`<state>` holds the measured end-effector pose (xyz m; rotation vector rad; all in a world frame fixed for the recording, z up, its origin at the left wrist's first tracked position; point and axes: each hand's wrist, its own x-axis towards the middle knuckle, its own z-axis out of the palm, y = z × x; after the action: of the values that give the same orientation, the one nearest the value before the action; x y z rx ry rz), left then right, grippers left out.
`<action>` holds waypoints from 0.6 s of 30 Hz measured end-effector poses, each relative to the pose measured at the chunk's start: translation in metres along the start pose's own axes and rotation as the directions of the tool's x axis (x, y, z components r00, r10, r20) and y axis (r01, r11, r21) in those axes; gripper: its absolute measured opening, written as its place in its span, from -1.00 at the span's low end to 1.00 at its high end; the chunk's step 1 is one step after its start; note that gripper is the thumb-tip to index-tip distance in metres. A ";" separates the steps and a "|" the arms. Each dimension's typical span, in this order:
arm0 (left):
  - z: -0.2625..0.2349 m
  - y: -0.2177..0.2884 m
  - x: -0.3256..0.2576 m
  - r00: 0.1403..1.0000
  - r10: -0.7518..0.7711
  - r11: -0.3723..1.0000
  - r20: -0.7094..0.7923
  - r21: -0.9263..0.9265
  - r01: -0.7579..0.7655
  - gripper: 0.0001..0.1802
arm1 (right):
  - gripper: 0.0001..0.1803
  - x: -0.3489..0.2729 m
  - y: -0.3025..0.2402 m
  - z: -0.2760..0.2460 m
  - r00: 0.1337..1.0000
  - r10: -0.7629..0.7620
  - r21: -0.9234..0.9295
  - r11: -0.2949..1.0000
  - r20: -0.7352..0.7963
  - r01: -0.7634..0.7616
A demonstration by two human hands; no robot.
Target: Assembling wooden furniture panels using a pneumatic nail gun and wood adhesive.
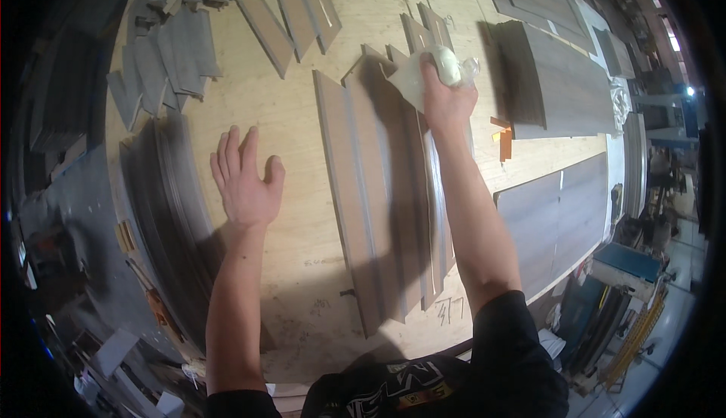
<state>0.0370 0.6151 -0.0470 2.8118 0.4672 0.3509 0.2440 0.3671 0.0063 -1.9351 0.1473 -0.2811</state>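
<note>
Head: bag [448, 66] in hand [449, 103] (right)

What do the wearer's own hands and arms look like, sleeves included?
The left hand and right hand are ungloved, the forearms bare, without watch or bands. Short black sleeves belong to a black shirt with pale print.

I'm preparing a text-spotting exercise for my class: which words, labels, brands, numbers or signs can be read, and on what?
Black shirt: pale chest lettering, not transcribed.
Wooden tabletop: handwritten marks, too unclear to read.
Pale bundle, brown boards: no readable text.
</note>
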 end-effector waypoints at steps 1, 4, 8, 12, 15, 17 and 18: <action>0.000 -0.001 -0.001 1.000 0.003 1.000 -0.011 0.006 -0.003 -0.33 | -0.56 -0.008 -0.007 -0.008 0.999 0.038 -0.021 0.999 0.019 -0.038; 0.001 -0.002 -0.001 1.000 0.009 1.000 -0.016 0.010 -0.009 -0.33 | -0.60 -0.032 -0.015 -0.029 0.997 0.077 -0.066 0.995 0.027 -0.075; 0.002 -0.005 -0.002 0.999 0.017 0.999 -0.030 0.030 -0.016 -0.33 | -0.61 -0.066 -0.015 -0.053 0.998 0.068 -0.121 0.990 0.010 -0.066; 0.004 -0.003 -0.002 1.000 0.022 0.999 -0.020 0.027 -0.022 -0.33 | -0.62 -0.099 -0.006 -0.085 0.993 0.107 -0.224 0.970 0.039 -0.096; 0.008 -0.003 -0.003 0.999 0.017 1.000 -0.028 0.024 -0.016 -0.34 | -0.61 -0.127 -0.002 -0.108 0.975 0.219 -0.261 0.943 0.023 -0.206; 0.008 -0.004 -0.002 0.999 0.022 0.998 -0.037 0.054 -0.020 -0.34 | -0.58 -0.145 0.007 -0.125 0.979 0.201 -0.332 0.925 0.015 -0.185; 0.008 -0.005 -0.002 0.999 0.023 0.998 -0.028 0.052 -0.022 -0.34 | -0.58 -0.154 0.007 -0.133 0.978 0.208 -0.338 0.921 0.013 -0.192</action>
<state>0.0355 0.6172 -0.0561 2.8677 0.4578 0.3893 0.0603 0.2817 0.0273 -2.2421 0.3798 -0.0735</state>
